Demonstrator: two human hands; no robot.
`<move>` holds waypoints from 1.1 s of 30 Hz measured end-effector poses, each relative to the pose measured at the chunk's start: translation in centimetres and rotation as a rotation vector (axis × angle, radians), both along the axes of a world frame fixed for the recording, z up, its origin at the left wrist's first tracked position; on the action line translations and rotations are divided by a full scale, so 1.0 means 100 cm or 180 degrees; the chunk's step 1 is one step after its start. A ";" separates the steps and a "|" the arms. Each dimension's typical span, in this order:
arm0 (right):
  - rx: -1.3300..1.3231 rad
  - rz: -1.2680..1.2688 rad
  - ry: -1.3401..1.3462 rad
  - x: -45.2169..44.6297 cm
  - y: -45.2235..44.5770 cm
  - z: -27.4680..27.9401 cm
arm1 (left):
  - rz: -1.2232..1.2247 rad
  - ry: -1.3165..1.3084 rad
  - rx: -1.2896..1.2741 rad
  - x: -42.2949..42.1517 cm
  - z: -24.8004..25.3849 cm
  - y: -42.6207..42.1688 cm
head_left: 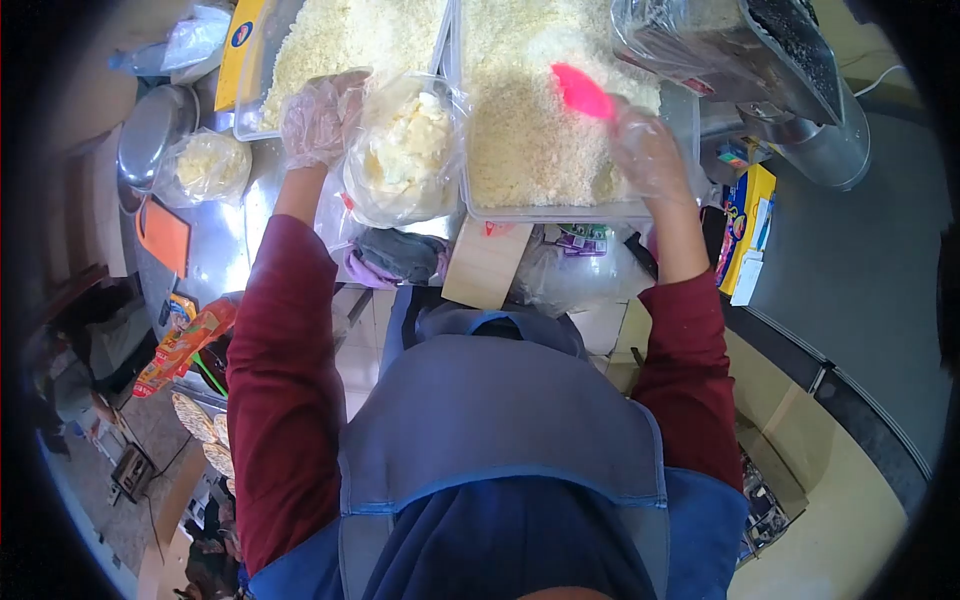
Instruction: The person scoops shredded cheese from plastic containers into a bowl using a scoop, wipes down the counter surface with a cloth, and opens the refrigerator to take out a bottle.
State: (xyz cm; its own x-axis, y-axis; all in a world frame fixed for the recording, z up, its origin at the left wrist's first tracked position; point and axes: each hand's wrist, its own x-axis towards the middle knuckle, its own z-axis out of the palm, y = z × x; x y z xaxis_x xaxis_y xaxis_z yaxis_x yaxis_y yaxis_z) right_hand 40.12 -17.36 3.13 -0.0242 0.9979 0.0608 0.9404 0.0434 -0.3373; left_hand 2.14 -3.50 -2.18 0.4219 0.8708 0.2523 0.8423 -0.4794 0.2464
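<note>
My right hand [645, 150], in a clear plastic glove, is closed on the handle of a pink spatula [580, 92]. The spatula's blade lies over a wide clear tub [560, 214] of pale grated crumbs. My left hand [322, 120], gloved too, rests at the front of a second tub [243, 120] of crumbs, against the left side of a clear bag [402, 160] of pale, creamy lumps. Its fingers are partly hidden by the glove and the bag, so their grip is unclear.
At the left are a smaller bag [205, 168], a round metal lid [157, 135] and an orange board [163, 236]. A dark cloth [398, 255] and a wooden board [487, 262] lie at the front edge. A metal container [825, 150] stands at the right.
</note>
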 end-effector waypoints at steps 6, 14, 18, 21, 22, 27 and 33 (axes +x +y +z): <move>0.0127 0.0983 -0.0707 -0.048 -0.022 0.017 | 0.0207 -0.1111 0.0198 -0.009 0.054 -0.031; 0.0878 -0.0582 -0.0610 0.006 -0.036 0.006 | -0.0107 -0.3318 -0.3271 0.036 0.135 -0.184; -0.0345 -0.1241 -0.0763 0.059 -0.056 -0.100 | -0.0257 -0.2730 -0.4486 0.096 0.090 -0.202; 0.0226 -0.1658 0.0257 0.028 -0.043 -0.126 | 0.0010 -0.4205 -0.5617 0.123 0.069 -0.180; 0.0425 -0.1475 -0.0075 0.026 -0.051 -0.109 | -0.0044 -0.4163 -0.5636 0.126 0.071 -0.178; 0.1300 -0.0274 -0.1582 0.019 -0.071 -0.037 | 0.0311 -0.4118 -0.5580 0.127 0.076 -0.173; 0.1202 -0.0272 -0.0878 0.000 -0.054 -0.002 | 0.0270 -0.3838 -0.5499 0.127 0.069 -0.176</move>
State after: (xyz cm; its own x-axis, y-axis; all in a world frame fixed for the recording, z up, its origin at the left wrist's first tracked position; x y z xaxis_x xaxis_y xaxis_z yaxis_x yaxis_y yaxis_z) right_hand 40.08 -22.80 2.91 -0.0092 0.9063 0.4225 0.9982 0.0335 -0.0500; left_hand 14.88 -21.14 4.72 0.6626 0.4670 -0.5855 -0.0328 0.7992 0.6002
